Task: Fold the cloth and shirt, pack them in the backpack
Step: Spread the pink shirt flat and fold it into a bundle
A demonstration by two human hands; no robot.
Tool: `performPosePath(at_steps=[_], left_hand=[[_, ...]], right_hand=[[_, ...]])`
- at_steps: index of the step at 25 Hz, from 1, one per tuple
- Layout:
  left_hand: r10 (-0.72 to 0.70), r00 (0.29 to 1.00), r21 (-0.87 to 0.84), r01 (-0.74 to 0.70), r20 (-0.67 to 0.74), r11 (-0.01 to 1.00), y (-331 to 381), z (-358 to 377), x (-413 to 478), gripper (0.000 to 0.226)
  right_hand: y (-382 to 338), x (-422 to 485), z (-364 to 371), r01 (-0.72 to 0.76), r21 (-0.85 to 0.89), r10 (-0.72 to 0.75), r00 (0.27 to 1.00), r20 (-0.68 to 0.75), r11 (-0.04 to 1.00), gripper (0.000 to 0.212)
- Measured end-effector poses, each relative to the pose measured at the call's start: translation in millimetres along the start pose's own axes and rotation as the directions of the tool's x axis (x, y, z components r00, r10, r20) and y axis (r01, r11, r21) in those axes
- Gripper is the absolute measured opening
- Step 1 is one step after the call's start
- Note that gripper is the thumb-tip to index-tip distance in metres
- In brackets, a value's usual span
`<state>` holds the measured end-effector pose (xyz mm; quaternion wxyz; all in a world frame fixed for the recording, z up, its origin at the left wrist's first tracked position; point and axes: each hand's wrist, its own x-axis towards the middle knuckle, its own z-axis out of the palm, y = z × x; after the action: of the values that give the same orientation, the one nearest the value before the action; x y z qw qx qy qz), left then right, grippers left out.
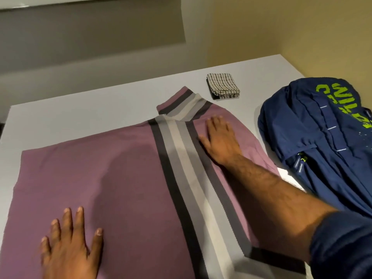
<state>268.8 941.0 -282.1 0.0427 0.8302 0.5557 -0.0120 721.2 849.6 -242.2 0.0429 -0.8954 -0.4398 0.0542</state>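
Both hands lie flat and open in the head view, with fingers spread and holding nothing. My left hand [68,244] presses the near part of the soft purple shirt with dark grey, light grey and white stripes [120,178]. My right hand [219,141] presses the far part, just beside the stripes. The shirt lies spread out on the pale grey table [80,109], and a striped bit at its far end is folded over.

The small black-and-white checked cloth [223,86] sits farther back on the table, already folded into a neat square. The dark blue fabric backpack with green letters [314,133] lies just beside the shirt, on the right.

I think I am smoothing the shirt flat before folding it. Next I need to grab one edge and bring it over evenly. I think nothing is packed yet.
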Motion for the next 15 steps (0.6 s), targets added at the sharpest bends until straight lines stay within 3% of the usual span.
performPosePath(at_steps=[1, 2, 4, 5, 6, 7, 8, 9, 11, 13, 15], left_hand=[[-0.01, 1.0, -0.003, 0.01, 0.015, 1.0, 0.3, -0.9, -1.7, 0.084], [-0.018, 0.999, 0.002, 0.018, 0.034, 1.0, 2.6, -3.2, -2.1, 0.085], [-0.003, 0.997, 0.001, 0.003, 0.079, 1.0, 8.3, -9.1, -2.2, 0.085], [-0.004, 0.994, -0.007, 0.005, 0.106, 1.0, 8.8, -11.3, -2.9, 0.084], [-0.012, 0.992, -0.002, 0.013, 0.126, 1.0, 7.1, -15.1, -5.4, 0.083], [-0.017, 0.99, 0.0, 0.017, 0.137, 1.0, 8.1, -18.7, -8.5, 0.083], [-0.018, 0.99, -0.023, 0.021, 0.142, 1.0, 11.8, -22.2, -12.8, 0.084], [-0.017, 0.99, -0.056, 0.025, 0.137, 0.998, 17.1, -28.4, -14.2, 0.083], [0.056, 0.998, -0.118, -0.052, 0.032, 0.992, 34.6, -42.7, -0.8, 0.072], [0.202, 0.974, -0.188, -0.218, -0.102, 0.958, 58.6, -44.7, 31.5, 0.063], [0.273, 0.961, -0.271, -0.273, -0.04, 0.923, 84.8, -43.6, 67.8, 0.066]], right_hand=[[-5.3, -3.3, 1.3, 0.125, -0.01, -0.124, 0.99, 0.064, 0.992, 0.078], [-4.8, -2.9, -0.1, 0.121, -0.011, -0.119, 0.988, 0.096, 0.993, 0.08], [0.2, 2.5, -3.2, -0.214, 0.023, 0.213, 0.977, 0.03, 0.977, 0.083], [-7.9, -0.7, -6.6, -0.304, 0.036, 0.304, 0.952, 0.024, 0.952, 0.082], [-30.1, -8.6, -4.7, -0.223, 0.062, 0.221, 0.975, 0.029, 0.973, 0.08], [-57.4, -21.3, -3.0, -0.029, 0.091, 0.026, 0.999, 0.034, 0.995, 0.079], [-87.8, -38.2, 3.8, 0.175, 0.137, -0.182, 0.983, 0.033, 0.975, 0.078], [-116.8, -56.1, 7.4, 0.292, 0.17, -0.304, 0.951, 0.052, 0.941, 0.078], [-149.6, -70.4, 17.6, 0.361, 0.154, -0.378, 0.92, 0.103, 0.92, 0.075], [-160.3, -71.5, 25.5, 0.349, 0.108, -0.361, 0.923, 0.13, 0.931, 0.073], [-155.5, -74.2, 31.0, 0.372, 0.056, -0.376, 0.914, 0.156, 0.927, 0.075]])
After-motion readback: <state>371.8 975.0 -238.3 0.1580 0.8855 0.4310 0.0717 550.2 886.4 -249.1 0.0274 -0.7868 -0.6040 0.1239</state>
